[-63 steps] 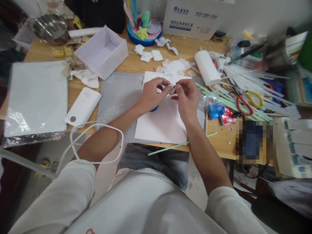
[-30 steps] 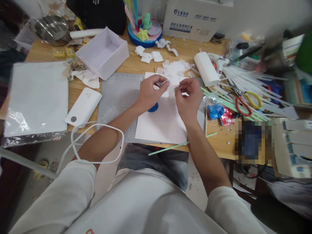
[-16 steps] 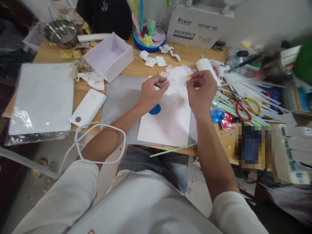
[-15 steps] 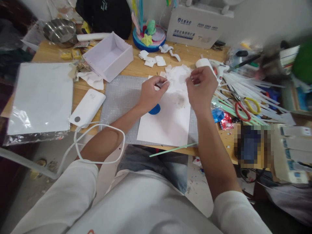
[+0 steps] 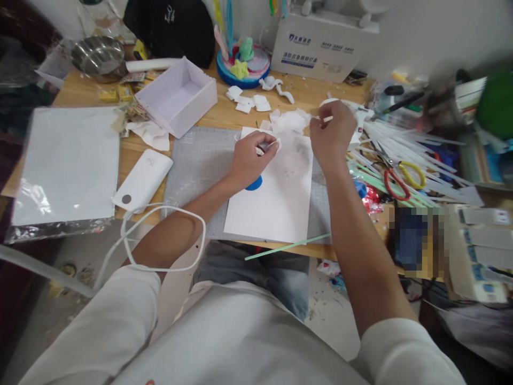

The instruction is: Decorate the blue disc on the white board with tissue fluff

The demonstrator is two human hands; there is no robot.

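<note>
My left hand is over the upper left of a white sheet, thumb and fingers pinched on a small white piece whose kind I cannot make out. Below that hand, a blue disc shows in part on the sheet. My right hand is held beyond the sheet's upper right corner, its fingers curled together. Whatever they hold, if anything, is hidden. Crumpled white tissue lies between the hands at the sheet's far edge. Dark smudges mark the paper near it.
A grey cutting mat lies under the sheet. Left are a white power bank and a lilac box. Scissors, a glue gun and many thin sticks crowd the right. A green strip crosses the front edge.
My right hand has shifted slightly up. The tissue now covers less of the sheet, baring more of the smudged area. My left hand stays almost in place, still pinching.
</note>
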